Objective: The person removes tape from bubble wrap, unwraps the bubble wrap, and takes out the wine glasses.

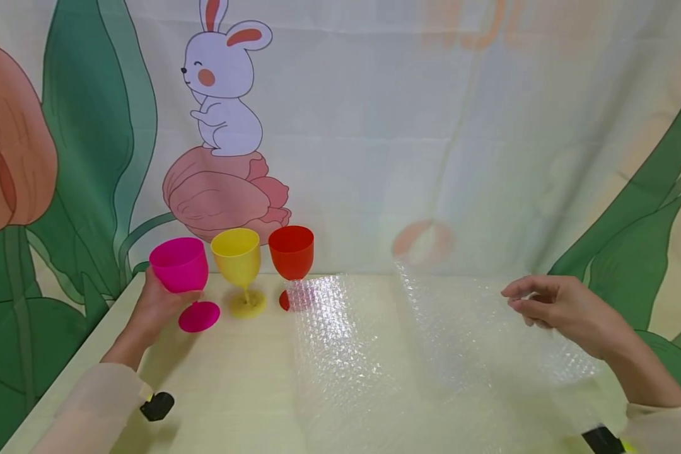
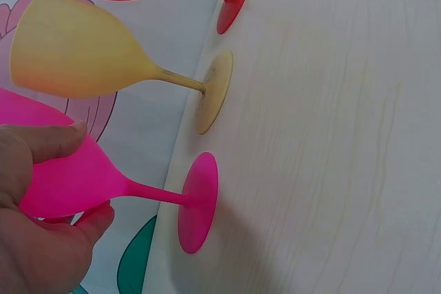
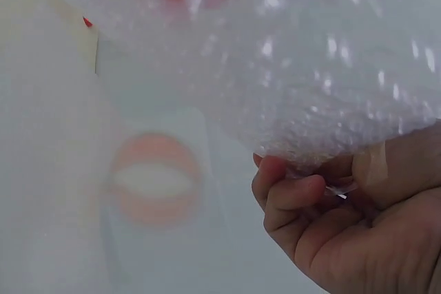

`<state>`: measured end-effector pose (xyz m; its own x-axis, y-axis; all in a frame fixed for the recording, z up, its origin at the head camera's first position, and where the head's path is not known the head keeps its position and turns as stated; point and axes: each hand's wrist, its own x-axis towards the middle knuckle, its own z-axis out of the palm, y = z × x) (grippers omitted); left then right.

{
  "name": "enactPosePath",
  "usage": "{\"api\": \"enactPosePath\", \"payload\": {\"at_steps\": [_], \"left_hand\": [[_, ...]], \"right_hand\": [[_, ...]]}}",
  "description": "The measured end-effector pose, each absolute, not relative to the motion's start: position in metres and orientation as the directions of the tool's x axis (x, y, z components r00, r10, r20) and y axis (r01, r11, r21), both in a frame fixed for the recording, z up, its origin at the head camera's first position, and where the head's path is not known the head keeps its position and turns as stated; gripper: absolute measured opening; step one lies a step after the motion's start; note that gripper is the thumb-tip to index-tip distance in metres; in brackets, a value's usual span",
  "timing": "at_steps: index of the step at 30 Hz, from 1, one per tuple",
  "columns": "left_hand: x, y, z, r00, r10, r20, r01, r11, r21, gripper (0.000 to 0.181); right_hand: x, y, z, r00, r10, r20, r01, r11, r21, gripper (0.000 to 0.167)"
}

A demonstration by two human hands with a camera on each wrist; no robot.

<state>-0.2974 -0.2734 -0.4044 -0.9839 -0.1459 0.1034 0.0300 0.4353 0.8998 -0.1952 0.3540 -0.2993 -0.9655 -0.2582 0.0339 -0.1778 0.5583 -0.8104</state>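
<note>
My left hand point(image 1: 160, 301) grips a pink plastic goblet point(image 1: 178, 265) around the lower part of its bowl. The goblet leans a little, and I cannot tell whether its foot touches the table. Beside it stand a yellow goblet point(image 2: 83, 49) and, further right, a red goblet point(image 1: 292, 252). A sheet of clear bubble wrap point(image 1: 340, 353) spreads across the table's middle and right, its left edge overlapping the red goblet's foot in the head view. Curled fingers of my right hand point(image 3: 358, 225) pinch the edge of the bubble wrap, which hangs raised in the right wrist view.
Under everything is a pale wood-grain table point(image 1: 232, 378). Directly behind it hangs a printed cloth point(image 1: 352, 126) with a rabbit, tulips and green leaves. A black wrist device point(image 1: 157, 407) sits by the left sleeve, another point(image 1: 603, 439) by the right.
</note>
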Motion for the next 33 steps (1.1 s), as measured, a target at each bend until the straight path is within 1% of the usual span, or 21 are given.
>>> {"api": "enactPosePath", "payload": {"at_steps": [9,14,19,27,33], "left_hand": [[-0.297,-0.275,-0.405,-0.984,-0.146,0.105,0.031,0.438,0.898,0.111],[-0.298,-0.276,-0.405,-0.982,-0.147,0.115,0.041,0.432,0.901,0.112],[-0.299,-0.275,-0.404,-0.982,-0.138,0.132,0.058,0.442,0.895,0.112],[-0.297,-0.273,-0.403,-0.979,-0.121,0.164,0.091,0.462,0.882,0.112],[-0.296,-0.273,-0.404,-0.979,-0.114,0.168,0.098,0.459,0.883,0.112]], "right_hand": [[-0.212,0.393,-0.305,-0.976,-0.219,0.006,-0.127,0.547,-0.827,0.037],[-0.220,0.408,-0.308,-0.979,-0.205,0.017,-0.130,0.550,-0.825,0.030],[-0.228,0.425,-0.313,-0.972,-0.231,0.041,-0.154,0.499,-0.853,0.019],[-0.239,0.457,-0.321,-0.978,-0.209,0.023,-0.124,0.484,-0.866,0.023],[-0.247,0.476,-0.330,-0.985,-0.171,-0.004,-0.087,0.515,-0.853,0.020]]}}
